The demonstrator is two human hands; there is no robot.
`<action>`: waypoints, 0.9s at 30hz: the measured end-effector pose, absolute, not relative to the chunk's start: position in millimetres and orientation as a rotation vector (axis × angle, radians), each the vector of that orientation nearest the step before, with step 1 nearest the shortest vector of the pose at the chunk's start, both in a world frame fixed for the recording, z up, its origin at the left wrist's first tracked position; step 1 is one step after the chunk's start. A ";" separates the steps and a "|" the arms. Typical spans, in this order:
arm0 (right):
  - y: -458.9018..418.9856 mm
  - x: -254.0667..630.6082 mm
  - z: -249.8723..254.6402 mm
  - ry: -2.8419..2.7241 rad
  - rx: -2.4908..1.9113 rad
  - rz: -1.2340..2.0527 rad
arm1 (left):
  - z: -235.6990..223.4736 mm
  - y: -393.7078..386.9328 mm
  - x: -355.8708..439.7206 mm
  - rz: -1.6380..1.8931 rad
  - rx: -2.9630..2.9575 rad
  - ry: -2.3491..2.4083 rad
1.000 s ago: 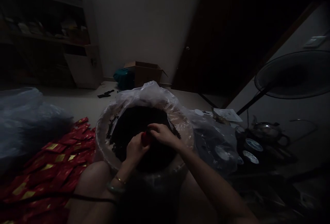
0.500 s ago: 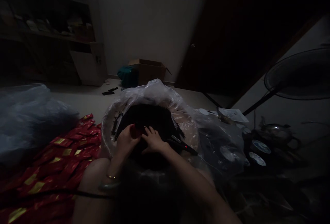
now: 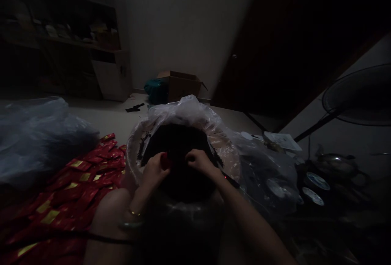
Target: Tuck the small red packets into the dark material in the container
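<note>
My left hand [image 3: 155, 169] is closed around a small red packet [image 3: 165, 160], above a plastic-lined tub [image 3: 134, 143] between my knees. Inside the tub lies a heap of loose, nearly black bits [image 3: 177, 139], like dry tea leaves. Over the right part of that heap, my right hand [image 3: 200, 161] has its fingers curled together; what they hold, if anything, is hidden. A dark stick-shaped device [image 3: 232, 181] with a red light rests at the tub's right side, partly behind my right forearm.
Many red packets [image 3: 70, 191] with gold labels are piled at the left, beside a large clear plastic bag [image 3: 42, 139]. To the right are plastic sheeting [image 3: 262, 175], patterned dishes [image 3: 317, 180], a metal kettle [image 3: 337, 163] and a fan [image 3: 360, 94]. An open cardboard box [image 3: 183, 86] stands by the wall.
My right hand has drawn away from the red packet to the right, and its spread fingers have curled in. My left hand still holds the packet. The view has shifted slightly.
</note>
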State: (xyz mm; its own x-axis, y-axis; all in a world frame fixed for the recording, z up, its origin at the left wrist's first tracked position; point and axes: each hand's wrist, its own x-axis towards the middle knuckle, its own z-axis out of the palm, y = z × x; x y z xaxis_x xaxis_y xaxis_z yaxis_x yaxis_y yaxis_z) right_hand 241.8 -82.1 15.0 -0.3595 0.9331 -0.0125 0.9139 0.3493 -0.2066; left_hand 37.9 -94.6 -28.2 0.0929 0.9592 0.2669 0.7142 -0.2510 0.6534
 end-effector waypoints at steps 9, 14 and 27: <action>-72.8 219.2 49.8 -1.853 -1.372 0.726 | -32.3 -95.0 50.9 0.954 2.003 1.597; -81.2 224.5 28.2 -1.852 -1.460 0.711 | -33.4 -95.3 54.3 0.988 1.985 1.640; -81.4 227.3 24.0 -2.048 -1.506 0.597 | -31.8 -96.0 64.0 0.821 1.805 1.378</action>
